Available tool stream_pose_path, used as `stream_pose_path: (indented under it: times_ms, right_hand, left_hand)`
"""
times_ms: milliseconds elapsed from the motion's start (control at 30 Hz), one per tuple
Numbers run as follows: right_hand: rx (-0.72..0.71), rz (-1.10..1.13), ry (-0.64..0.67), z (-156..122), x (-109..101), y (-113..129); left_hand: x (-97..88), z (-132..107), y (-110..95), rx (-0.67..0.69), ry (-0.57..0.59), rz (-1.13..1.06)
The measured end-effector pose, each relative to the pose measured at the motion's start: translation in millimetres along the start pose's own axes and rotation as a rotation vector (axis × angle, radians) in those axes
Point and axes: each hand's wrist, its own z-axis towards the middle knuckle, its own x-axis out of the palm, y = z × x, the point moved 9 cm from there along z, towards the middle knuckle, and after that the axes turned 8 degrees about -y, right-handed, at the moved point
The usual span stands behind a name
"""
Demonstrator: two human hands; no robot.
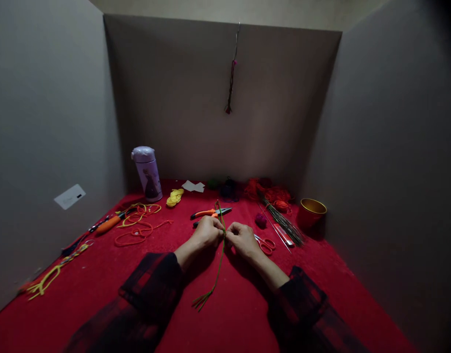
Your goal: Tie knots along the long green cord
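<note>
Between my two hands runs a green cord (220, 264), its frayed ends spread on the red cloth toward me and its upper end reaching up past my fingers. My left hand (210, 231) pinches the cord from the left with bent fingers. From the right, my right hand (241, 239) pinches it at about the same height. Just beyond my left hand lie orange-handled pliers (207, 214) with their jaws pointing right. Red-handled scissors (266, 245) rest beside my right hand, partly hidden by it.
Left stand a purple bottle (149, 176), yellow yarn (175, 197) and loose red cord (137, 235). A braided strand (74, 254) lies far left. Right are a bundle of thin stalks (282, 220), red yarn (255, 189) and a gold-rimmed bowl (311, 220). A braid (231, 83) hangs behind.
</note>
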Motion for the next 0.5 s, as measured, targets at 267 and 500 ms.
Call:
stream_pose_path:
  times_ms: [267, 500]
  right_hand:
    - [-0.035, -0.016, -0.008, -2, -1, 7]
    - [-0.058, -0.005, -0.001, -6, -2, 13]
  left_hand:
    - [0.3, -5, -7, 0.041, -0.005, 0.031]
    - [-1.5, -9, -4, 0.089, 0.008, -0.013]
